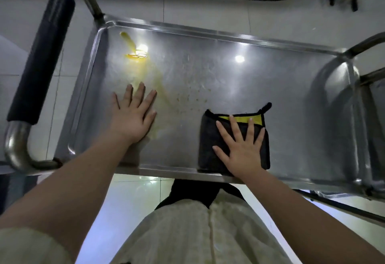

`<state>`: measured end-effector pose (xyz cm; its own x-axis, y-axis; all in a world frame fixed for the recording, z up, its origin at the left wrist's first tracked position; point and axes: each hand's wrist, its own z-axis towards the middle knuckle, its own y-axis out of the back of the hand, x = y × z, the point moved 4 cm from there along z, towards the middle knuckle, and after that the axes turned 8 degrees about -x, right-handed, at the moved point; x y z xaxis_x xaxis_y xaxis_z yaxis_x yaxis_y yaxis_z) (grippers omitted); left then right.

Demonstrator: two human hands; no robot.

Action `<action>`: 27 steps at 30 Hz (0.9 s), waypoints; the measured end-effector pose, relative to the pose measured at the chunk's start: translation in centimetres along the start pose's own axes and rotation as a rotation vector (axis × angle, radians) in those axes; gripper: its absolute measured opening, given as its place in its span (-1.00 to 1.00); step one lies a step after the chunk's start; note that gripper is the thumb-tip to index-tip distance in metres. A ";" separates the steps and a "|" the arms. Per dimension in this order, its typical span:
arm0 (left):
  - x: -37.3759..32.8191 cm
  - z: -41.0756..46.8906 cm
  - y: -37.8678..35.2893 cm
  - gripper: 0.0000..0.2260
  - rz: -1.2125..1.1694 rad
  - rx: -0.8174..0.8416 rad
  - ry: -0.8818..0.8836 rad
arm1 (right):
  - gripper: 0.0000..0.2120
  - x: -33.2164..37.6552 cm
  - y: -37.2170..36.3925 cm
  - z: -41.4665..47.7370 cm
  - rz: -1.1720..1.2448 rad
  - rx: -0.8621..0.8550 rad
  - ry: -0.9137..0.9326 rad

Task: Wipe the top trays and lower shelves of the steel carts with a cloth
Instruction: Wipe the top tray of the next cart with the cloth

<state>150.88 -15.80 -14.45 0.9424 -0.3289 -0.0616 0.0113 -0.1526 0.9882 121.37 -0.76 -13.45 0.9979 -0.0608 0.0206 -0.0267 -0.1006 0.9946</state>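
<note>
Head: right hand (239, 151) flattens cloth (209, 138), left hand (133, 115) seemingly touches tray (239, 84).

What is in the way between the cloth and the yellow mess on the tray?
Nothing big. Between the cloth under the right hand and the yellow spill lies bare tray with small crumbs. The left hand rests flat at the spill's near end.

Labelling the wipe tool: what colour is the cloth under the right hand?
The cloth is black with a yellow strip at its far edge; head view.
</note>
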 end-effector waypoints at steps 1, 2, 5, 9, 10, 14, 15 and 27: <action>0.0 0.0 -0.1 -0.45 -0.008 -0.007 -0.004 | -0.35 0.1 0.1 0.7 0.000 0.016 0.016; 0.1 0.0 -0.1 -0.46 -0.013 -0.016 -0.008 | -0.35 0.2 0.3 1.8 -0.001 0.030 0.030; -0.1 0.0 -0.2 -0.48 -0.005 -0.050 -0.023 | -0.36 0.8 0.7 8.1 0.016 0.029 0.030; -0.1 0.0 -0.1 -0.48 -0.001 -0.071 -0.018 | -0.34 2.0 1.1 20.2 0.049 0.014 -0.027; -0.1 0.0 -0.1 -0.48 0.002 -0.075 -0.022 | -0.34 2.2 1.3 22.8 0.056 0.016 -0.042; -0.3 0.3 0.2 -0.47 0.012 -0.065 -0.004 | -0.33 3.1 1.6 28.0 0.066 0.038 -0.072; -0.3 0.3 0.2 -0.47 0.012 -0.059 0.007 | -0.33 3.2 1.7 27.6 0.062 0.041 -0.067; -0.1 -1.2 0.3 -0.48 0.022 -0.058 0.022 | -0.34 8.4 -0.7 3.6 0.104 0.035 0.320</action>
<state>151.21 -14.68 -14.01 0.9496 -0.3112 -0.0375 0.0094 -0.0913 0.9958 129.55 -4.77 -14.35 0.9574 0.2417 0.1578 -0.1254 -0.1444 0.9816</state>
